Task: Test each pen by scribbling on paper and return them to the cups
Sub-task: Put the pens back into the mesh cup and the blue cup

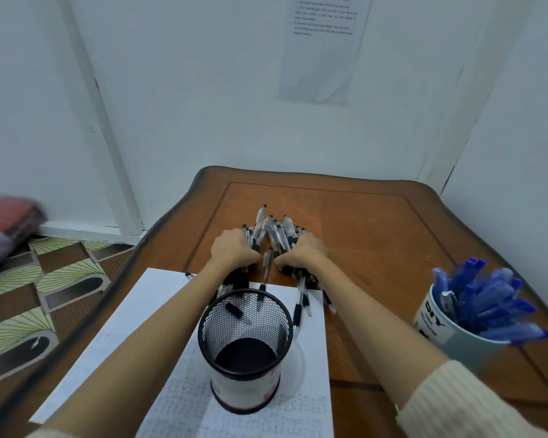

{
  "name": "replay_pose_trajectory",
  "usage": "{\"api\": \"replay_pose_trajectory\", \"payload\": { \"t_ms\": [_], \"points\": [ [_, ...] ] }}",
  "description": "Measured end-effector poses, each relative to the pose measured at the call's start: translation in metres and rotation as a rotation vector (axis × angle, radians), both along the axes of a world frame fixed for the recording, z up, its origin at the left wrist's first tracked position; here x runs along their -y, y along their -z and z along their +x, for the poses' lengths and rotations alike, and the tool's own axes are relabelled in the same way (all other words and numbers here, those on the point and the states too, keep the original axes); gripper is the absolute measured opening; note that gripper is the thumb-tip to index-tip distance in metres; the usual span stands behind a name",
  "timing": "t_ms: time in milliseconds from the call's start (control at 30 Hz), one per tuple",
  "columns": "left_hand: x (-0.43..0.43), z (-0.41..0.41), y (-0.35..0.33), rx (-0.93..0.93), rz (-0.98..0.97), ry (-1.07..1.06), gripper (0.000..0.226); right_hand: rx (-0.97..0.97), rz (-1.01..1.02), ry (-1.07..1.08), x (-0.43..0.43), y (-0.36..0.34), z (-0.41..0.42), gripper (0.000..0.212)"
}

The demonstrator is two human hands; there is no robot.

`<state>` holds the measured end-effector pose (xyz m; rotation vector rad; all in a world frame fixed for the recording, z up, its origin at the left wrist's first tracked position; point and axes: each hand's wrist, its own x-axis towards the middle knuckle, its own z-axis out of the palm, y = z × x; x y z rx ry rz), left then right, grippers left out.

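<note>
A heap of several clear pens with black tips (271,230) lies on the wooden table beyond the white paper (159,314). My left hand (233,249) grips the left side of the heap. My right hand (304,252) grips its right side. A few pens (299,303) trail from the heap onto the paper's far edge. A black mesh cup (246,349) stands upright on the paper in front of my arms and looks empty inside. At the right, a pale blue cup (440,333) holds several blue pens (484,298).
The wooden table (377,235) has a raised rim and sits in a corner of white walls. A printed sheet (323,45) hangs on the wall behind. Patterned floor (45,286) and a blurred bundle (7,229) are at the left.
</note>
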<state>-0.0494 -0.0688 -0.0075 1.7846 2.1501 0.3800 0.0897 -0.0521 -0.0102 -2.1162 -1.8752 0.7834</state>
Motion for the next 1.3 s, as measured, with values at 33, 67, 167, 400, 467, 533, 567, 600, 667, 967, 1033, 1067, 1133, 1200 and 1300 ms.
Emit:
{"api": "replay_pose_trajectory", "payload": {
  "t_ms": [33, 67, 167, 400, 467, 533, 567, 600, 667, 967, 1033, 1067, 1133, 1200, 1300],
  "points": [
    [-0.001, -0.003, 0.0, 0.026, -0.001, -0.014, 0.042, 0.001, 0.012, -0.008, 0.0, 0.0, 0.0, 0.044],
    [-0.001, -0.006, -0.001, 0.055, 0.011, -0.026, 0.042, -0.011, 0.027, -0.008, -0.001, 0.002, 0.0, 0.039],
    [-0.003, -0.017, 0.0, 0.163, 0.032, -0.078, 0.038, -0.03, 0.052, -0.017, 0.0, 0.0, 0.002, 0.042],
    [0.008, -0.029, -0.001, 0.511, 0.15, -0.152, 0.047, -0.306, 0.065, 0.146, 0.006, -0.008, 0.024, 0.026],
    [0.015, -0.028, -0.008, 0.59, 0.232, -0.142, 0.045, -0.391, 0.109, 0.227, 0.011, -0.006, 0.028, 0.042],
    [0.023, -0.029, -0.021, 0.644, 0.306, -0.107, 0.036, -0.463, 0.158, 0.275, 0.018, -0.006, 0.029, 0.054],
    [0.027, -0.028, -0.03, 0.662, 0.342, -0.08, 0.033, -0.504, 0.179, 0.281, 0.021, -0.009, 0.028, 0.055],
    [0.032, -0.028, -0.04, 0.677, 0.381, -0.058, 0.03, -0.546, 0.2, 0.279, 0.025, -0.014, 0.028, 0.054],
    [0.043, -0.025, -0.063, 0.721, 0.474, -0.022, 0.028, -0.61, 0.259, 0.252, 0.032, -0.028, 0.026, 0.048],
    [0.11, -0.008, -0.16, 0.827, 0.772, 0.048, 0.026, -0.787, 0.67, 0.07, 0.09, -0.148, -0.005, 0.028],
    [0.127, -0.004, -0.164, 0.827, 0.809, 0.052, 0.03, -0.784, 0.78, 0.053, 0.108, -0.167, -0.013, 0.028],
    [0.135, -0.001, -0.163, 0.825, 0.832, 0.046, 0.032, -0.777, 0.822, 0.04, 0.117, -0.171, -0.017, 0.031],
    [0.148, 0.003, -0.155, 0.833, 0.874, 0.02, 0.036, -0.747, 0.894, -0.009, 0.134, -0.17, -0.027, 0.04],
    [0.158, 0.007, -0.141, 0.858, 0.905, -0.005, 0.038, -0.714, 0.956, -0.068, 0.148, -0.157, -0.036, 0.049],
    [0.169, 0.008, -0.116, 0.899, 0.94, -0.059, 0.037, -0.716, 0.995, -0.067, 0.158, -0.133, -0.043, 0.052]
  ]
}}
